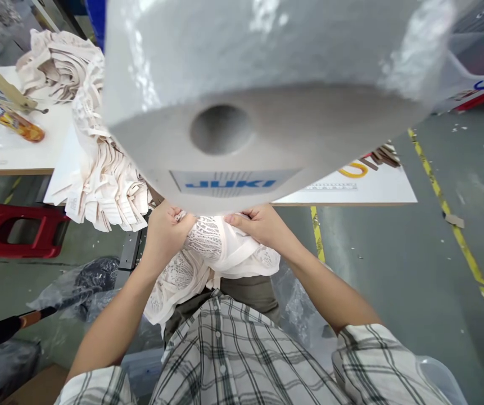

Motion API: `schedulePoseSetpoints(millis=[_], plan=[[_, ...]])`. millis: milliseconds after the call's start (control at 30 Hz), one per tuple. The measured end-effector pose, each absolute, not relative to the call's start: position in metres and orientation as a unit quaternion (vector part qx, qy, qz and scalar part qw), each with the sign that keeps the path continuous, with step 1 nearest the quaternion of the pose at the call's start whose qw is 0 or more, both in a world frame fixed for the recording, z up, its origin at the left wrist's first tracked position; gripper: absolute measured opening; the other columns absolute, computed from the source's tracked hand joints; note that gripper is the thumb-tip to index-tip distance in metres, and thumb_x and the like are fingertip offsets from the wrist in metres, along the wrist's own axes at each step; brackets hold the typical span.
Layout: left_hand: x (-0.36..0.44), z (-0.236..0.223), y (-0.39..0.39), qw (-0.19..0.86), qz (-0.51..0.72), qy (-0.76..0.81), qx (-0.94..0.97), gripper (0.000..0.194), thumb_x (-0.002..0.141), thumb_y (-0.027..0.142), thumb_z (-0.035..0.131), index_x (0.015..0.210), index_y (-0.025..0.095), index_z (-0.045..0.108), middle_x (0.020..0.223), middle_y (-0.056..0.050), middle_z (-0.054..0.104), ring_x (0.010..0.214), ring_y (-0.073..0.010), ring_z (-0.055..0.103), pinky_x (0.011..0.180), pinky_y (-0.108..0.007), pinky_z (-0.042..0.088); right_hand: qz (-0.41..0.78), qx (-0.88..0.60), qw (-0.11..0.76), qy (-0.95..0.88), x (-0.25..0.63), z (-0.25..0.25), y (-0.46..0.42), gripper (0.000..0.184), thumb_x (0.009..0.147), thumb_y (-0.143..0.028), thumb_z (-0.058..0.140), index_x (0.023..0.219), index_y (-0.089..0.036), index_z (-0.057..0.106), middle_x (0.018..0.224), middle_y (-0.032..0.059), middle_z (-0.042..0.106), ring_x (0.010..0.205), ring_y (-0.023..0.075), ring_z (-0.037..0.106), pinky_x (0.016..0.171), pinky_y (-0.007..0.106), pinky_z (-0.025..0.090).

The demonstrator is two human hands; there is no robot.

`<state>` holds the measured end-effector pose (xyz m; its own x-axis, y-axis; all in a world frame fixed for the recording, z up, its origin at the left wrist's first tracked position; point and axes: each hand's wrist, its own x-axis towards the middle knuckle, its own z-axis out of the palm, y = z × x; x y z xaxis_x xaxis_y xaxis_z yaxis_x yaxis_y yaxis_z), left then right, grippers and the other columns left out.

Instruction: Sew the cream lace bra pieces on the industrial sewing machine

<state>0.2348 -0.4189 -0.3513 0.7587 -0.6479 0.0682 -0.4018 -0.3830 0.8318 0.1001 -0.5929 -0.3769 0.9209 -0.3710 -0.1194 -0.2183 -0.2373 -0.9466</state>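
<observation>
Under the head of a grey JUKI sewing machine [233,152], both my hands grip a white lace bra [208,242]. My left hand [168,228] is closed on its left part, thumb and fingers pinching the edge. On the right, my right hand [256,225] pinches the fabric, thumb on top. The bra hangs off the table edge over my lap, its lower cup spread down to the left. The machine head covers the needle area and some of my fingertips.
Stacked cream bra pieces [104,185] lie left on the white table [376,191]. A snack packet [8,112] rests farther left. Yellow-handled scissors [353,170] and a ruler [330,186] lie right. A red stool [18,230] stands left; plastic bags [301,298] hang below.
</observation>
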Motion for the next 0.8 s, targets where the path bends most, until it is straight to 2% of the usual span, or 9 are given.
schedulePoseSetpoints(millis=[67,133,200,300,400,500,633,800], plan=[[0.235,-0.359,-0.411,0.477,-0.135,-0.301,0.815,0.005,0.084,0.023,0.065,0.085,0.021,0.06,0.073,-0.001,0.062,0.074,-0.0174,0.061,0.061,-0.025,0.046,-0.07,-0.783,0.589,0.185,0.096,-0.381,-0.594,0.053,0.085,-0.06,0.062,0.058,-0.019,0.041,0.057,-0.0032,0.035,0.059,0.0107,0.035,0.053,0.025,0.024],[0.233,-0.373,-0.4,0.496,-0.127,-0.276,0.813,0.021,0.09,0.032,0.062,0.108,0.02,0.061,0.101,-0.007,0.069,0.093,-0.0203,0.066,0.075,-0.028,0.052,-0.079,-0.781,0.591,0.186,0.091,-0.385,-0.595,0.052,0.087,-0.058,0.06,0.058,-0.019,0.041,0.058,-0.0035,0.036,0.059,0.0103,0.035,0.054,0.025,0.025],[0.226,-0.391,-0.386,0.507,-0.106,-0.27,0.811,0.039,0.094,0.039,0.06,0.127,0.02,0.055,0.124,-0.012,0.064,0.113,-0.0229,0.063,0.093,-0.035,0.053,-0.088,-0.778,0.592,0.192,0.085,-0.388,-0.595,0.049,0.089,-0.056,0.058,0.06,-0.019,0.043,0.06,-0.0033,0.039,0.059,0.0103,0.036,0.055,0.025,0.026],[0.207,-0.42,-0.368,0.513,-0.099,-0.313,0.793,0.062,0.094,0.051,0.058,0.146,0.022,0.041,0.148,-0.017,0.048,0.137,-0.0285,0.049,0.114,-0.045,0.041,-0.092,-0.767,0.602,0.204,0.075,-0.393,-0.595,0.047,0.091,-0.055,0.057,0.062,-0.019,0.046,0.061,-0.0034,0.042,0.059,0.0108,0.038,0.057,0.026,0.028],[0.18,-0.446,-0.358,0.488,-0.12,-0.385,0.774,0.089,0.087,0.068,0.057,0.156,0.022,0.027,0.16,-0.019,0.031,0.148,-0.0358,0.033,0.12,-0.054,0.031,-0.093,-0.753,0.615,0.214,0.065,-0.4,-0.594,0.051,0.091,-0.059,0.056,0.062,-0.019,0.045,0.059,-0.004,0.039,0.058,0.011,0.037,0.056,0.026,0.028],[0.153,-0.471,-0.361,0.455,-0.116,-0.421,0.776,0.104,0.078,0.072,0.065,0.157,0.02,0.022,0.159,-0.022,0.03,0.149,-0.0402,0.029,0.12,-0.058,0.028,-0.092,-0.742,0.624,0.228,0.055,-0.411,-0.592,0.053,0.091,-0.063,0.054,0.063,-0.02,0.045,0.06,-0.0031,0.04,0.058,0.0121,0.038,0.056,0.027,0.029],[0.129,-0.504,-0.375,0.429,-0.093,-0.386,0.812,0.091,0.083,0.054,0.069,0.155,0.019,0.023,0.154,-0.023,0.034,0.148,-0.0392,0.029,0.117,-0.058,0.032,-0.098,-0.733,0.624,0.251,0.042,-0.425,-0.588,0.053,0.091,-0.064,0.053,0.063,-0.02,0.047,0.062,-0.0023,0.042,0.058,0.0131,0.04,0.057,0.027,0.031],[0.136,-0.531,-0.377,0.398,-0.071,-0.404,0.821,0.06,0.092,0.025,0.057,0.148,0.017,0.037,0.145,-0.022,0.046,0.142,-0.0347,0.039,0.112,-0.055,0.04,-0.129,-0.72,0.64,0.237,0.036,-0.427,-0.582,0.045,0.091,-0.061,0.053,0.075,-0.02,0.059,0.074,0.0018,0.058,0.07,0.017,0.053,0.065,0.029,0.04]])
